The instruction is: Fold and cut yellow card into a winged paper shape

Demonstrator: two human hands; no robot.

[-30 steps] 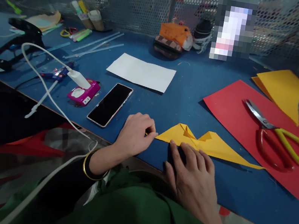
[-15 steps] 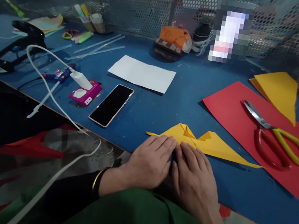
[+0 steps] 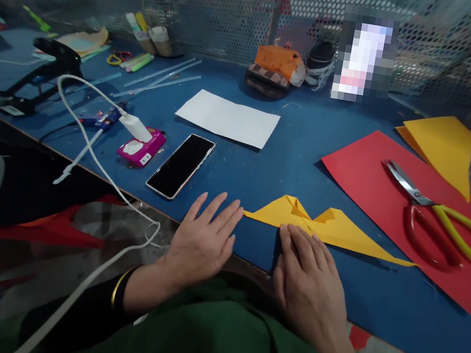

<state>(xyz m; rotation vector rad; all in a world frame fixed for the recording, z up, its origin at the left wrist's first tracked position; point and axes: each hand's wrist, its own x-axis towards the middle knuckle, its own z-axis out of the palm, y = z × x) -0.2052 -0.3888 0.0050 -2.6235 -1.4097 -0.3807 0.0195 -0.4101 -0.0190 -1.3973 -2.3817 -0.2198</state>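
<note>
A folded piece of yellow paper point(image 3: 335, 229) lies along the front of the blue table, with two raised peaks and a long point to the right. My right hand point(image 3: 311, 276) rests flat with its fingertips on the paper's near edge, holding nothing. At the paper's left tip is my left hand point(image 3: 207, 232), fingers spread and palm down; whether it touches the tip I cannot tell. Red paper point(image 3: 364, 162) lies to the right, and on it are scissors point(image 3: 423, 202) with one red and one yellow handle.
A phone point(image 3: 180, 165) lies left of the yellow paper, near a pink power socket point(image 3: 143, 148) with a white cable point(image 3: 106, 164) hanging over the edge. Behind are white paper point(image 3: 229, 118) and an orange pouch point(image 3: 277, 60). More folded yellow paper point(image 3: 446, 145) overlaps the red paper.
My left hand has slid left along the yellow paper from beside the right hand to its left tip, and its fingers have spread. My right hand has stayed nearly in place.
</note>
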